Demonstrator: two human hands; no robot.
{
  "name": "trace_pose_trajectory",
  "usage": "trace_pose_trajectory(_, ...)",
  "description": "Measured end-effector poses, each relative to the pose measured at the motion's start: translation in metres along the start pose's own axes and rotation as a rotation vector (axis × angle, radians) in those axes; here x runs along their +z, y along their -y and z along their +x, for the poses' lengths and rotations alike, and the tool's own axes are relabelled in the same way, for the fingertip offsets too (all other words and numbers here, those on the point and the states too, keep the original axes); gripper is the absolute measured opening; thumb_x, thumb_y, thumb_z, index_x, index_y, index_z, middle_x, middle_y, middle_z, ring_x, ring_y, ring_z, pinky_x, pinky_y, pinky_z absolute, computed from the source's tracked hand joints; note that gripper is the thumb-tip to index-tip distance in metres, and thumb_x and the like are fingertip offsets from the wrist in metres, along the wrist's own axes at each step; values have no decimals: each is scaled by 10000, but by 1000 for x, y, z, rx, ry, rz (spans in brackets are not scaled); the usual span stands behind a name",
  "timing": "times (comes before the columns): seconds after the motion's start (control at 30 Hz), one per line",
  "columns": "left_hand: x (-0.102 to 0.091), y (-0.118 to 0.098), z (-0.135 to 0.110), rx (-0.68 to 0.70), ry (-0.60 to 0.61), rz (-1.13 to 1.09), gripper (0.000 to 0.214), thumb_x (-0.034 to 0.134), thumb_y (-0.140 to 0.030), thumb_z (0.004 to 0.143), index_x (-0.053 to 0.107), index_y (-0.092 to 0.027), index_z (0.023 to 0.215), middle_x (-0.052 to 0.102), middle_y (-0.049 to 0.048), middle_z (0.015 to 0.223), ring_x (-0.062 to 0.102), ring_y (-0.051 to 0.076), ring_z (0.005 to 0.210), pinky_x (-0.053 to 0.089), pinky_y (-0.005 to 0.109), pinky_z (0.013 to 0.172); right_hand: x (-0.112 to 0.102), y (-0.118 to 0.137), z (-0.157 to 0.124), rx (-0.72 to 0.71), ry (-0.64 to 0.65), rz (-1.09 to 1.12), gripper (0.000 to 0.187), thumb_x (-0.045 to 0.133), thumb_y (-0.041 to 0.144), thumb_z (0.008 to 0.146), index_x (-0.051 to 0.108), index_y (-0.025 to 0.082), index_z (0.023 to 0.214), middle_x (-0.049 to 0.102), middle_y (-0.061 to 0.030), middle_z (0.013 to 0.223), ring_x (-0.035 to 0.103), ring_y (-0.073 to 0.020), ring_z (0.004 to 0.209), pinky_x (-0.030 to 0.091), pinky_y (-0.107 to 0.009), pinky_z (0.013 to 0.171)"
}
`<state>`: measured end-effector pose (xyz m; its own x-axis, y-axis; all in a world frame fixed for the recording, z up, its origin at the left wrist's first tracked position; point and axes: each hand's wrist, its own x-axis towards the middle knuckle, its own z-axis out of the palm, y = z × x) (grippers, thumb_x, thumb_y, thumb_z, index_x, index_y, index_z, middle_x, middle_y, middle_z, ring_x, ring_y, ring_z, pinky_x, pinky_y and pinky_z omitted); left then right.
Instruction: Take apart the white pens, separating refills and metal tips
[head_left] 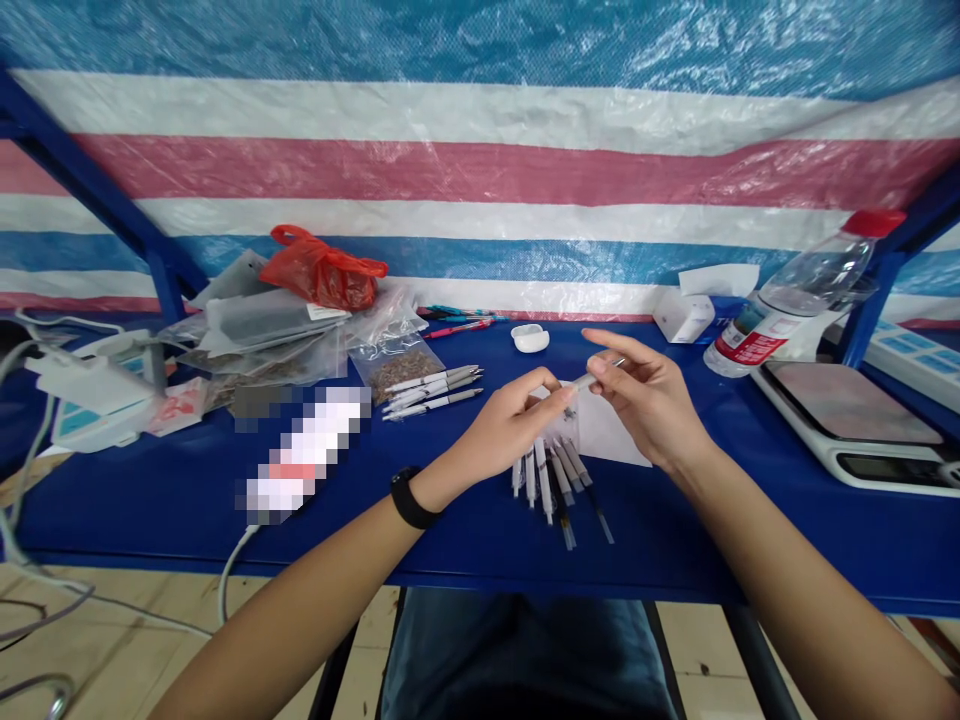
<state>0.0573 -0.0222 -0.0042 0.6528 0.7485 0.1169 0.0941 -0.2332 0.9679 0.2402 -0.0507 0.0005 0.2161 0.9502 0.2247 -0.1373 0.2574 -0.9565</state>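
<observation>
Between my two hands is a pale pen (pixel 583 381), held slantwise above the blue table. My left hand (pixel 517 420), with a black band on the wrist, pinches its lower left end. My right hand (pixel 645 395) grips the upper right end by thumb and fingers, the index finger stretched out. Under my hands lie several pen parts (pixel 541 470), white barrels and thin refills, partly covered by my left hand. A white sheet of paper (pixel 611 430) lies beneath my right hand. Left of my hands rests a row of white pens (pixel 431 392).
Plastic bags (pixel 262 325) and a red bag (pixel 326 268) are piled at the back left, near a blurred power strip (pixel 307 455). A white earbud case (pixel 530 338) sits behind my hands. At right stand a bottle (pixel 795 300), a tissue box (pixel 694 315) and a scale (pixel 862 425).
</observation>
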Motion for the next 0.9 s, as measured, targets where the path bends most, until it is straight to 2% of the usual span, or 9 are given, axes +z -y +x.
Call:
trace_pose_trajectory(0.07, 0, 2, 1, 16, -11, 11, 331, 477, -502, 1019, 505, -219, 848, 323, -94, 540, 370, 98, 469, 274, 242, 499, -1, -1, 1, 30, -1, 11, 407, 948, 339, 634, 821, 348, 1021, 735, 35, 749, 633, -140, 698, 519, -320, 689)
trace_pose_trajectory(0.13, 0, 3, 1, 26, -37, 56, 370, 431, -508, 1034, 533, -211, 837, 346, -84, 548, 396, 105, 491, 305, 251, 525, -1, 0, 1, 57, -6, 9, 427, 949, 342, 624, 815, 339, 1030, 755, 17, 762, 684, -178, 800, 521, -331, 716)
trace_pose_trajectory(0.2, 0, 4, 2, 27, -71, 126, 396, 402, -495, 1044, 555, -204, 823, 382, -70, 564, 429, 114, 526, 328, 259, 555, 1, 0, 1, 80, -20, -8, 436, 950, 371, 609, 812, 318, 1018, 760, 3, 777, 686, -190, 816, 515, -338, 719)
trace_pose_trajectory(0.33, 0, 2, 1, 7, -107, 204, 395, 389, -474, 1046, 547, -206, 803, 399, -64, 580, 437, 122, 542, 325, 268, 566, 5, 1, 0, 129, -35, -59, 371, 950, 433, 573, 800, 264, 868, 646, 41, 660, 545, -123, 620, 470, -314, 656)
trace_pose_trajectory(0.47, 0, 0, -1, 4, -60, 218, 370, 420, -493, 1033, 489, -216, 799, 359, -77, 587, 390, 111, 516, 293, 266, 548, 6, 1, -1, 108, -43, -74, 329, 946, 417, 557, 776, 256, 789, 549, 62, 585, 480, -115, 595, 426, -296, 624)
trace_pose_trajectory(0.67, 1, -2, -3, 15, -28, 265, 322, 387, -442, 1049, 489, -221, 838, 334, -91, 549, 366, 115, 493, 277, 265, 551, 5, 1, 0, 98, -64, -43, 277, 944, 405, 554, 760, 253, 694, 654, 22, 709, 525, -122, 651, 426, -290, 618)
trace_pose_trajectory(0.77, 1, -1, -3, 20, -52, 319, 352, 354, -429, 1061, 527, -218, 840, 351, -80, 546, 401, 129, 506, 306, 270, 566, 3, 2, 1, 115, -31, -24, 335, 939, 345, 561, 804, 279, 860, 687, 25, 714, 566, -135, 670, 443, -301, 644)
trace_pose_trajectory(0.83, 1, 0, -2, 12, -72, 363, 345, 344, -407, 1066, 552, -217, 868, 366, -76, 543, 421, 138, 509, 311, 274, 570, 2, 2, 0, 132, 0, -3, 395, 910, 288, 575, 802, 302, 954, 750, 6, 829, 615, -160, 743, 466, -315, 675)
trace_pose_trajectory(0.9, 1, 1, -1, -6, -88, 396, 324, 346, -388, 1065, 555, -216, 887, 373, -76, 542, 421, 140, 503, 300, 276, 568, 2, 3, -1, 142, 6, 15, 363, 883, 267, 586, 803, 304, 938, 776, -10, 955, 625, -161, 778, 477, -314, 684)
